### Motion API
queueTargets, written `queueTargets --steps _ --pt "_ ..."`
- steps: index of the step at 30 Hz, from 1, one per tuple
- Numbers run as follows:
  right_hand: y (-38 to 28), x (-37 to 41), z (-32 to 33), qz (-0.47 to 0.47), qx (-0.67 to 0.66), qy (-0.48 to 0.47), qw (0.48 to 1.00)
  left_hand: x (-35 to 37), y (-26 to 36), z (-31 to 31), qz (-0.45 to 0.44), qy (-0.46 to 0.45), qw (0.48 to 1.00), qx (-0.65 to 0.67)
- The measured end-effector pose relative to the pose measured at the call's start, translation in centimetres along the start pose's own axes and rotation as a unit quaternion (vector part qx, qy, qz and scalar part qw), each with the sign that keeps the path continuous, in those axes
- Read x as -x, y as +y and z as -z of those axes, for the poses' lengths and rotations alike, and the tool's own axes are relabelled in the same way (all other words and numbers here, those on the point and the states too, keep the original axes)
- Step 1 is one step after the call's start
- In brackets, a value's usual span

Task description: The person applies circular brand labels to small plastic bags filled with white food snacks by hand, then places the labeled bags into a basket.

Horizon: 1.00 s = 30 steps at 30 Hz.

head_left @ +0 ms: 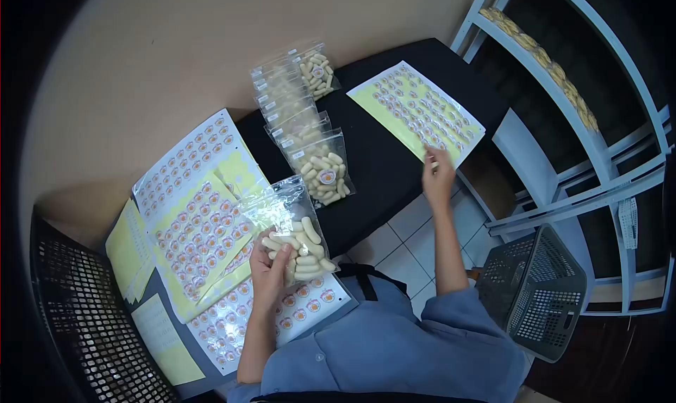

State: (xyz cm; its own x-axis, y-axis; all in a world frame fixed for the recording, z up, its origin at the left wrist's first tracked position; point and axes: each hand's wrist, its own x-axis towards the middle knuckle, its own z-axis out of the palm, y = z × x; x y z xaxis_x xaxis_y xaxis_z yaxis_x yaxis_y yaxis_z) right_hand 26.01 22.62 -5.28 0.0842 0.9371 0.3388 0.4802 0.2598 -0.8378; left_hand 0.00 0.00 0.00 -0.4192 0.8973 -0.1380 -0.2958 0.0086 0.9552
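Note:
My left hand point(271, 273) grips a clear zip bag point(303, 244) of pale finger-shaped snacks, thumb across its front; no round sticker shows on the visible side. At the near edge of a yellow-backed sticker sheet point(415, 114), my right hand point(438, 174) has its fingers pinched together. Whatever is between those fingertips is too small and blurred to make out. A row of filled zip bags point(292, 110) overlaps on the black table, and the nearest bag point(327, 174) carries a round sticker.
More sticker sheets point(190, 146) spread under and around my left hand. A black mesh basket point(98, 311) stands at the left, a grey basket point(542, 290) on the tiled floor at the right. Shelving point(598, 149) holding yellowish packs point(546, 61) rises beyond the black table point(370, 170).

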Motion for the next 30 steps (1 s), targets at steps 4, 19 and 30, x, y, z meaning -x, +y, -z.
queueTargets --steps 4,19,30 --pt "3.7 -3.3 3.3 0.078 0.220 -0.014 0.972 0.5 -0.5 -0.6 0.026 -0.014 0.998 0.049" --pt "3.1 -7.3 3.7 0.202 0.334 -0.231 0.891 0.0 0.6 0.0 0.003 0.000 1.000 0.031" --pt "2.4 -9.2 4.4 0.236 0.364 -0.327 0.840 -0.2 0.2 0.2 0.014 -0.010 0.999 0.045"
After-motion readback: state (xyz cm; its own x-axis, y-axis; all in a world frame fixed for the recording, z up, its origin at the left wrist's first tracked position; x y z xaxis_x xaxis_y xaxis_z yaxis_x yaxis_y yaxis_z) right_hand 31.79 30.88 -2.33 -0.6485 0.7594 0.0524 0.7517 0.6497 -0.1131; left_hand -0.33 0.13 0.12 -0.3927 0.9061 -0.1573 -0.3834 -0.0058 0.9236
